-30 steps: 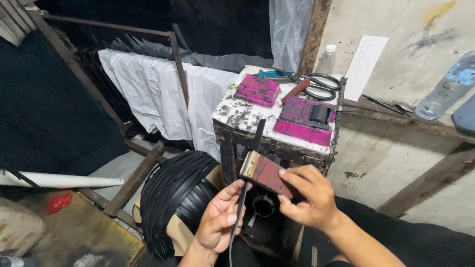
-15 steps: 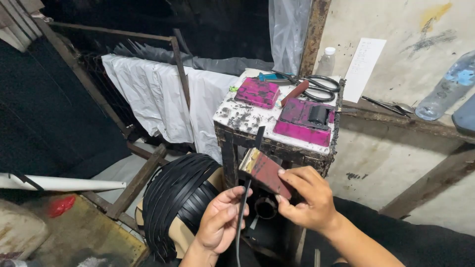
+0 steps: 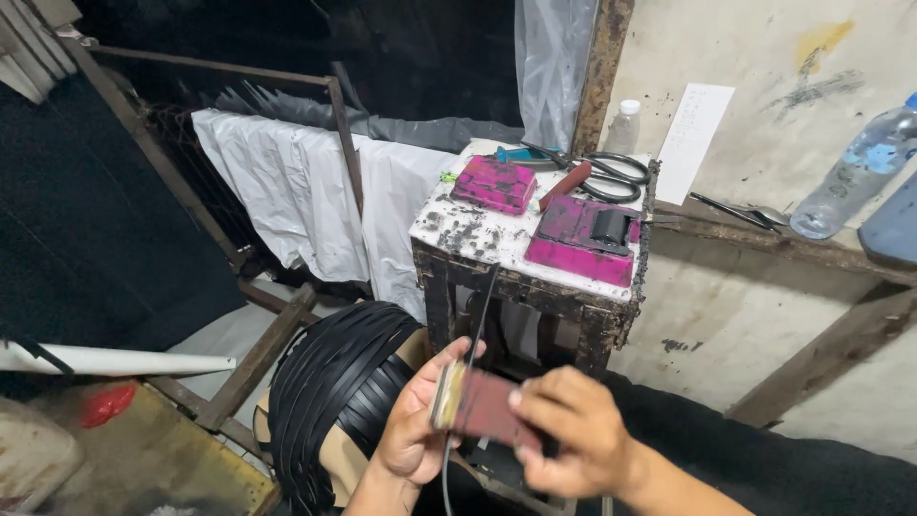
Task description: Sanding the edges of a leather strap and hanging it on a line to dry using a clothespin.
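Head view, and the only one I have. My left hand [image 3: 413, 430] cups a small dark-red block [image 3: 478, 406] from below and behind, thumb up along its pale left edge, fingers clenched around it. My right hand [image 3: 573, 441] pinches the block's right end, fingertips pressed on its face. A thin black strap [image 3: 480, 320] runs through between the hands: it rises above the block toward the stand and hangs down below my left palm.

A second ago the block sat higher and further from me, just under the stand's edge, with my right hand on top of it. Now both hands have drawn it down and in toward my body, and the left has closed more firmly round it. I judge the strap is being pulled through or against the block, and this draw has taken up a fresh length.

Left of my hands sits the coil [image 3: 330, 392] of the same black strap. Ahead is the stained stand [image 3: 478, 234], bearing a pink block [image 3: 494, 183], a pink tray with a roller [image 3: 585, 234] and scissors [image 3: 611, 175]. A bottle [image 3: 850, 177] lies on the ledge to the right.
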